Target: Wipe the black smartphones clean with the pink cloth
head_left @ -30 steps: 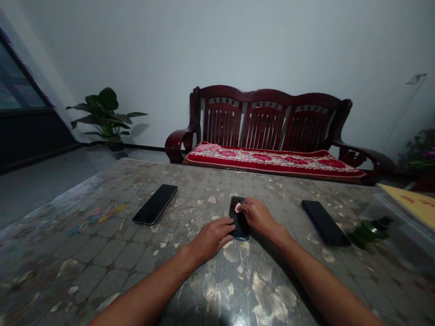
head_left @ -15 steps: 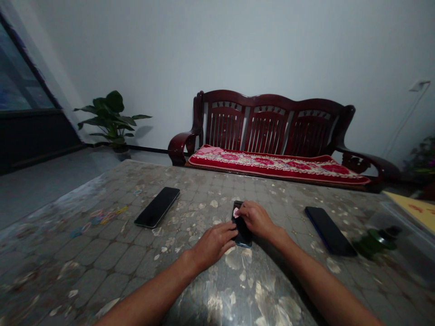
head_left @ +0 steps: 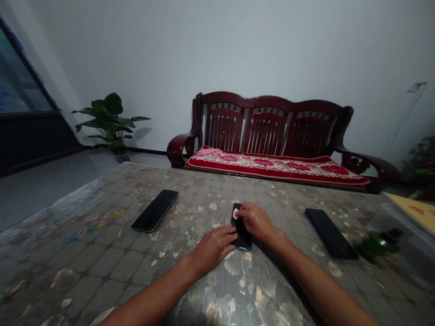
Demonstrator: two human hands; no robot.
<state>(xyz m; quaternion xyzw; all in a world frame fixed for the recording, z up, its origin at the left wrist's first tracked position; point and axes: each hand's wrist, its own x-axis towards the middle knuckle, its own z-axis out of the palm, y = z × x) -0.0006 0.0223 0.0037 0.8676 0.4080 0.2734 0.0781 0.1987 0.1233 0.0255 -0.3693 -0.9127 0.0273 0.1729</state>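
Between my hands a dark smartphone [head_left: 243, 239] lies flat on the patterned tabletop [head_left: 204, 199]. My right hand [head_left: 255, 221] is closed on a small pink cloth [head_left: 235, 213] and presses it against the upper part of the screen. My left hand [head_left: 214, 244] lies with fingers stretched out, its fingertips touching the phone's left edge. A second black smartphone [head_left: 155, 210] rests to the left, and a third smartphone [head_left: 329, 233] with a blue edge is to the right.
Colourful rubber bands [head_left: 97, 222] are scattered at the left. A green bottle [head_left: 377, 244] stands at the right beside a clear plastic box [head_left: 408, 244] with a yellow sheet [head_left: 413, 209] on top. Beyond the table are a wooden bench [head_left: 265, 122] and a potted plant [head_left: 112, 120].
The view has shifted slightly. The right hand still holds the pink cloth on the upper screen, and the left fingers stay at the phone's edge.
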